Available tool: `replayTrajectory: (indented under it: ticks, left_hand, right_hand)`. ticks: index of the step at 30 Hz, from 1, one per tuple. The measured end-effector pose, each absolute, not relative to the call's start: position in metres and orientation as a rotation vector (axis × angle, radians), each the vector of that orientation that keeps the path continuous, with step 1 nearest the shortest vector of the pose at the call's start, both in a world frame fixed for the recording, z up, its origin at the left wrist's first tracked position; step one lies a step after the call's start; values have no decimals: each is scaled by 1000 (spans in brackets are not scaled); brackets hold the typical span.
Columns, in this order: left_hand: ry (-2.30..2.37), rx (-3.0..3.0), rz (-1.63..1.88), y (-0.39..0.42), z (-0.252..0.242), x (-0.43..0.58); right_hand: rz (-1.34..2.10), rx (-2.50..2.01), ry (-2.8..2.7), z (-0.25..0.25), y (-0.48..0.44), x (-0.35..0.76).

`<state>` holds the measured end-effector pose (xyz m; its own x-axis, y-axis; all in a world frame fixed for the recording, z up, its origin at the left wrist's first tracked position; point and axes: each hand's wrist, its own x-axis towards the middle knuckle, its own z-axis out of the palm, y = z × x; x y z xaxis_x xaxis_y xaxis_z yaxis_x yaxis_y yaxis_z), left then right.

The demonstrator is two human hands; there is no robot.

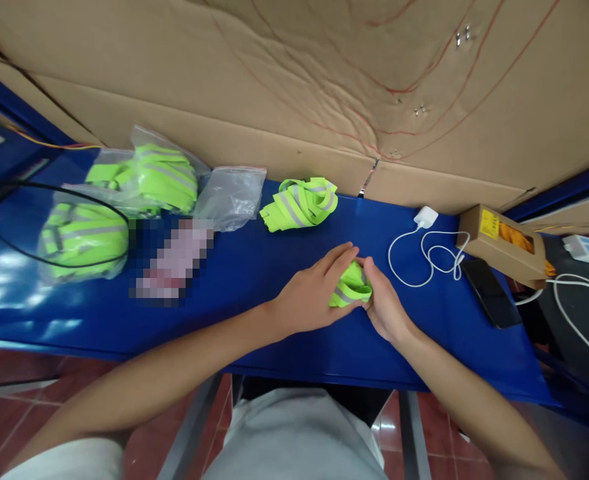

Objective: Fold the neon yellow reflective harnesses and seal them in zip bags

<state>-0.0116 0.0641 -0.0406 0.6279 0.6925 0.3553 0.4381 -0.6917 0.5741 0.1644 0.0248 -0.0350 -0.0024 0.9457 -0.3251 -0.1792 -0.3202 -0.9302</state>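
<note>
Between my two hands, over the front half of the blue table, is a folded bundle of neon-yellow reflective strap (349,288) with grey stripes. My left hand (317,290) wraps it from the left, its fingers over the far side. From the right, my right hand (383,303) closes on the same bundle, thumb up along its edge. The palms hide much of it. Just beyond lies another loosely folded reflective strap (299,203), not in a bag. Left of that is a clear zip bag (232,197), lying flat with no strap visible inside.
Bagged reflective straps (87,233) sit at the left, with a black cable across them. A blurred-out pinkish item (177,257) lies nearby. At the right are a white charger (425,217) with cord, a dark phone (489,293) and a cardboard box (504,243). A cardboard wall (274,120) stands behind.
</note>
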Motion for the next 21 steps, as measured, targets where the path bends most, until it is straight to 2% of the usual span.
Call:
replayTrajectory:
  ticks: [4, 10, 16, 21]
  left_hand:
    - [1001, 2338, 792, 70, -40, -12]
    - [749, 2458, 885, 61, -46, -6]
    - [670, 2149, 773, 55, -49, -6]
    - [568, 1796, 950, 52, -42, -6]
  right_hand:
    - [1552, -1177, -976, -29, 23, 162]
    - [1187, -1406, -1113, -32, 23, 158]
    - [968, -1509, -1266, -29, 32, 166]
    - [1010, -1457, -1297, -28, 37, 168]
